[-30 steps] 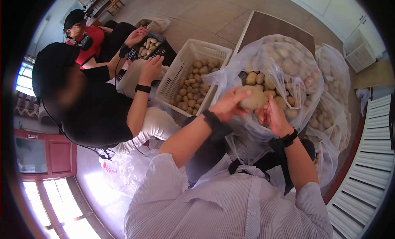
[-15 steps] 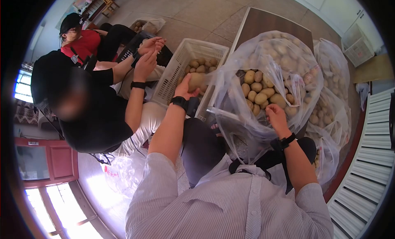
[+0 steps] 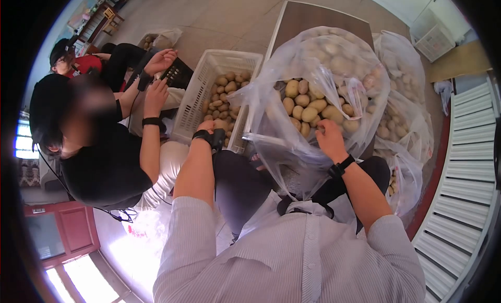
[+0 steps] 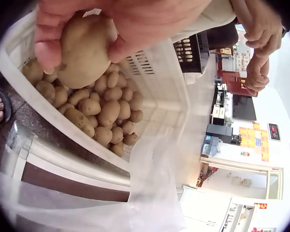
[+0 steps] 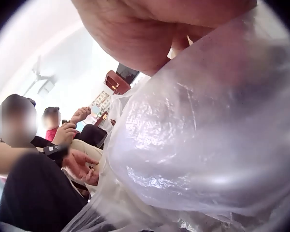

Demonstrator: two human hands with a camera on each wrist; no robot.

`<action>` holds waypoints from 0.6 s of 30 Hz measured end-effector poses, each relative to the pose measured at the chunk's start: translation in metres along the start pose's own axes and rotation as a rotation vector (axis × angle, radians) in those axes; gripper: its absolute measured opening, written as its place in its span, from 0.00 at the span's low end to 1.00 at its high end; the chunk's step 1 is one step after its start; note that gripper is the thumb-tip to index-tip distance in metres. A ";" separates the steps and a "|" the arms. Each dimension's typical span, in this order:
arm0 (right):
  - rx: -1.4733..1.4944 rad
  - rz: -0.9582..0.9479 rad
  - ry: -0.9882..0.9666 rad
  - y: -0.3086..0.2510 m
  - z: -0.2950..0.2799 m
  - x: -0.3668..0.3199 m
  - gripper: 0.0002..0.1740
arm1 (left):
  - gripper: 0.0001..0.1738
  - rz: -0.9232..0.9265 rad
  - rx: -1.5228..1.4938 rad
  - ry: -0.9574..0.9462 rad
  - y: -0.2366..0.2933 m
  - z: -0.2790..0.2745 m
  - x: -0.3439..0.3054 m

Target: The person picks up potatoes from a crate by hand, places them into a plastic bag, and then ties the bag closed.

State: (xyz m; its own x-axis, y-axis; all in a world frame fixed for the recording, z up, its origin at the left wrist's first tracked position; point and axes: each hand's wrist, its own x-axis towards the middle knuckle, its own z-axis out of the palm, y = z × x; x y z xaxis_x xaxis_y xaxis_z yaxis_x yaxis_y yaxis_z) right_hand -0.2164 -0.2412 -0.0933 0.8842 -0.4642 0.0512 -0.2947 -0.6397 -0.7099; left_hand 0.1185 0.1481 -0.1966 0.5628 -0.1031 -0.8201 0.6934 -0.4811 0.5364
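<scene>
My left hand (image 3: 207,126) is low over the white plastic crate (image 3: 183,107). In the left wrist view its thumb and fingers grip a large potato (image 4: 84,53) above the smaller potatoes (image 4: 108,112) lying in the crate. My right hand (image 3: 330,140) hangs with loosely bent fingers at the near edge of a clear plastic bag (image 3: 282,128). Potatoes (image 3: 309,114) show through the bag's opening, just beyond these fingertips. The right wrist view has the bag's film right below the hand, and the fingertips are mostly hidden there.
The bag rests on a brown-topped table (image 3: 318,19). More bags of potatoes (image 3: 394,128) stand at the right, before a white radiator (image 3: 467,162). A person in black (image 3: 99,162) sits close at the left, another in red (image 3: 86,65) behind, near a black crate (image 3: 177,73).
My left hand carried the large potato from over the bag leftward to the white crate and lowered it. The right hand let go of the potato and stayed by the bag. The head view shifted.
</scene>
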 end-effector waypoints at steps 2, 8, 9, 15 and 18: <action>-0.028 0.009 -0.008 -0.004 -0.002 -0.002 0.15 | 0.15 0.053 0.267 0.130 -0.001 0.000 0.012; -0.038 -0.021 -0.022 -0.001 0.001 -0.004 0.16 | 0.20 0.022 -0.615 0.259 0.046 0.064 -0.091; -0.039 -0.022 -0.021 -0.002 0.002 -0.005 0.16 | 0.21 0.071 -0.661 0.212 0.050 0.068 -0.095; -0.055 -0.213 -0.096 -0.015 0.018 -0.011 0.16 | 0.16 0.281 -0.701 -0.141 0.085 0.126 -0.164; -0.066 -0.207 -0.308 -0.028 0.030 -0.018 0.18 | 0.14 0.348 -0.632 -0.429 0.081 0.168 -0.203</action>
State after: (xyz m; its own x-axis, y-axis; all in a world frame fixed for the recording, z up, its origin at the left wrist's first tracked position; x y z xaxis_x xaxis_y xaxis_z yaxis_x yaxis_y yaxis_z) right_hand -0.2136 -0.1967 -0.0951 0.9921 -0.1214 -0.0315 -0.1119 -0.7434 -0.6594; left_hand -0.0154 -0.0167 -0.0198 0.6597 -0.5393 -0.5234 0.7056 0.2045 0.6785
